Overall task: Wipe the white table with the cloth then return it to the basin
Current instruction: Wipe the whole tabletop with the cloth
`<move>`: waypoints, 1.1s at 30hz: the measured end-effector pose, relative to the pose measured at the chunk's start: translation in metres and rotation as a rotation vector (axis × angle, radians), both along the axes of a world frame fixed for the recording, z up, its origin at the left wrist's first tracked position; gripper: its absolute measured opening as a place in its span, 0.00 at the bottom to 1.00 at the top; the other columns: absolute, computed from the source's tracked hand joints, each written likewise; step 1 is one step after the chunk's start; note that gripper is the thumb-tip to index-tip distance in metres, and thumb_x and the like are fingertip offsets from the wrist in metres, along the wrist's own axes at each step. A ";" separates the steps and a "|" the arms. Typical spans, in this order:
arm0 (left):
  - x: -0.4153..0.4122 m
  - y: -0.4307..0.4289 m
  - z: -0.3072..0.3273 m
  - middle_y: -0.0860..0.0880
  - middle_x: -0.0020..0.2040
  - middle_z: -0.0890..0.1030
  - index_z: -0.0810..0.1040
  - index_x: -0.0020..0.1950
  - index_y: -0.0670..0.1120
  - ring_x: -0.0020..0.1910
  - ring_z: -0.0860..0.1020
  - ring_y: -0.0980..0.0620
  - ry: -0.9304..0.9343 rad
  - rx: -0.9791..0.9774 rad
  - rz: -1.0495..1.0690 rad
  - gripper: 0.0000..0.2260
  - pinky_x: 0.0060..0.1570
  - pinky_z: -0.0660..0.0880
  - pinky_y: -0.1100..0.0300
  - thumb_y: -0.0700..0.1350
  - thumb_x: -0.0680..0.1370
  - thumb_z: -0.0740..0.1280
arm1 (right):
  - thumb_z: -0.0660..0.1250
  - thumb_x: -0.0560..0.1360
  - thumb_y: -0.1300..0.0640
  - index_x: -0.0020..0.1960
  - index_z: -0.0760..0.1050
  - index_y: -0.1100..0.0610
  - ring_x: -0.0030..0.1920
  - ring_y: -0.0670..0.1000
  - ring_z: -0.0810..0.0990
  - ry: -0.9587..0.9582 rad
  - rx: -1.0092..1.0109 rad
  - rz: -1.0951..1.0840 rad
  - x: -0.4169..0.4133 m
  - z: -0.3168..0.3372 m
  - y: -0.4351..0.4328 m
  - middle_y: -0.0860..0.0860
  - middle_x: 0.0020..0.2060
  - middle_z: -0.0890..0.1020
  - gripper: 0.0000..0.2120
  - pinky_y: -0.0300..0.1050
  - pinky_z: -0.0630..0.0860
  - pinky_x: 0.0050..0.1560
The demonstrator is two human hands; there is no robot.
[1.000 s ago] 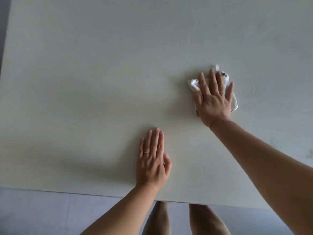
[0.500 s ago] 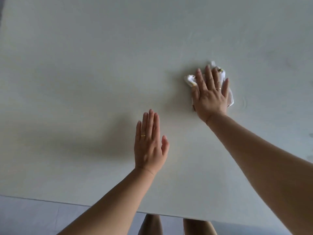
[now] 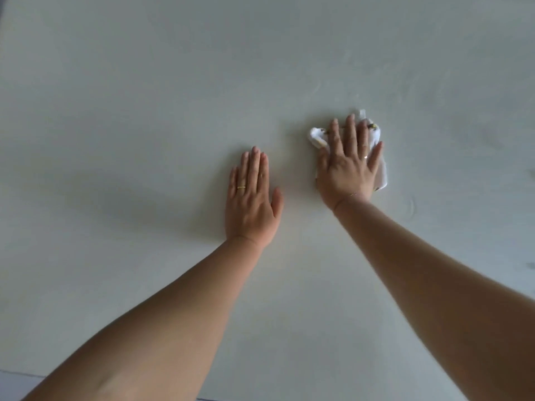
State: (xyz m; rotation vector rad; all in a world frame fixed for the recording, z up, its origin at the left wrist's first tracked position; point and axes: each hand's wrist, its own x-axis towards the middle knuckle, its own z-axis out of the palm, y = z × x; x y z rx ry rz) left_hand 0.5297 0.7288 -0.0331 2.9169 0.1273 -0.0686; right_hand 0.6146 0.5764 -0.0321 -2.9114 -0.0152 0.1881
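No readable text, no labels, no numbers — cloth print too blurred to make out

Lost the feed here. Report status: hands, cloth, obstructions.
Right hand flat, pressing cloth onto table. Left hand flat on table, empty. Basin not in view. Nothing in the way.

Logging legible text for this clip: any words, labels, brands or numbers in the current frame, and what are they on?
None can be read.
cloth: small yellow and dark marks near its top edge, too blurred to tell whether print or pattern.
white table: bare, no text.
left hand and right hand: a ring on each, no lettering visible.
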 end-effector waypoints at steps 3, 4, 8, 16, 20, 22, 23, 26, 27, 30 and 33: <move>0.000 -0.001 0.001 0.40 0.75 0.62 0.62 0.74 0.38 0.75 0.59 0.43 -0.028 0.018 0.006 0.27 0.73 0.57 0.47 0.52 0.80 0.50 | 0.50 0.79 0.47 0.77 0.49 0.49 0.76 0.53 0.43 0.009 0.021 0.197 -0.023 0.000 0.033 0.51 0.77 0.50 0.27 0.57 0.33 0.71; 0.000 -0.001 0.001 0.39 0.75 0.63 0.63 0.73 0.37 0.74 0.61 0.42 -0.038 0.019 0.003 0.26 0.73 0.58 0.47 0.51 0.80 0.51 | 0.50 0.79 0.47 0.76 0.49 0.48 0.76 0.54 0.45 0.003 0.001 0.340 -0.025 0.000 0.033 0.51 0.77 0.51 0.27 0.57 0.34 0.72; 0.000 0.000 0.001 0.40 0.75 0.61 0.61 0.74 0.38 0.75 0.59 0.43 -0.026 0.008 0.003 0.27 0.74 0.56 0.47 0.51 0.79 0.52 | 0.50 0.80 0.46 0.76 0.54 0.49 0.76 0.53 0.51 -0.052 -0.071 0.557 0.027 0.001 -0.013 0.52 0.76 0.56 0.25 0.57 0.44 0.73; 0.001 -0.002 0.003 0.40 0.75 0.63 0.62 0.74 0.38 0.75 0.60 0.43 0.005 0.002 0.028 0.28 0.73 0.58 0.47 0.51 0.78 0.54 | 0.49 0.80 0.47 0.77 0.49 0.51 0.76 0.54 0.43 0.017 0.028 0.139 0.035 0.001 0.052 0.52 0.77 0.49 0.27 0.59 0.35 0.71; 0.000 0.000 0.003 0.40 0.75 0.64 0.62 0.74 0.38 0.75 0.60 0.44 0.011 0.016 0.018 0.28 0.73 0.58 0.47 0.51 0.78 0.54 | 0.48 0.80 0.45 0.76 0.49 0.48 0.76 0.53 0.47 -0.016 -0.068 0.668 0.039 0.003 0.044 0.50 0.77 0.52 0.26 0.56 0.38 0.73; -0.001 0.000 0.002 0.41 0.75 0.62 0.62 0.74 0.38 0.75 0.59 0.44 -0.003 0.016 0.017 0.28 0.73 0.57 0.48 0.51 0.78 0.54 | 0.49 0.81 0.46 0.76 0.52 0.47 0.76 0.52 0.49 -0.055 -0.097 0.645 0.070 0.001 0.015 0.49 0.77 0.54 0.25 0.58 0.41 0.73; -0.001 0.000 0.002 0.41 0.76 0.61 0.61 0.75 0.38 0.75 0.59 0.44 -0.005 0.015 0.018 0.28 0.74 0.57 0.48 0.51 0.77 0.55 | 0.48 0.81 0.46 0.76 0.52 0.47 0.76 0.51 0.49 -0.045 -0.084 0.521 0.088 0.000 0.000 0.49 0.77 0.54 0.24 0.60 0.41 0.72; 0.000 -0.001 0.004 0.41 0.76 0.61 0.61 0.75 0.38 0.75 0.59 0.44 -0.004 0.005 0.022 0.28 0.73 0.57 0.48 0.51 0.77 0.55 | 0.45 0.80 0.47 0.76 0.50 0.46 0.76 0.51 0.43 0.013 -0.042 0.030 0.119 -0.001 -0.009 0.48 0.77 0.50 0.25 0.67 0.37 0.70; 0.000 -0.002 0.004 0.41 0.75 0.62 0.62 0.74 0.38 0.75 0.59 0.44 -0.004 0.003 0.025 0.28 0.73 0.57 0.48 0.50 0.77 0.55 | 0.46 0.80 0.47 0.76 0.49 0.47 0.76 0.52 0.43 0.024 -0.037 -0.081 0.119 0.000 0.005 0.48 0.77 0.49 0.25 0.68 0.37 0.69; 0.000 -0.002 0.006 0.41 0.75 0.62 0.61 0.75 0.38 0.75 0.60 0.44 0.005 0.003 0.033 0.28 0.73 0.56 0.49 0.50 0.77 0.55 | 0.48 0.79 0.49 0.77 0.48 0.49 0.76 0.54 0.41 0.015 0.021 0.021 0.091 0.000 0.061 0.49 0.77 0.49 0.27 0.68 0.35 0.68; 0.001 -0.002 0.006 0.41 0.75 0.62 0.62 0.75 0.38 0.74 0.61 0.44 0.015 0.001 0.044 0.28 0.72 0.58 0.49 0.50 0.77 0.55 | 0.46 0.80 0.45 0.77 0.47 0.47 0.76 0.52 0.43 0.008 -0.021 0.492 0.070 0.001 0.077 0.47 0.77 0.49 0.26 0.64 0.34 0.70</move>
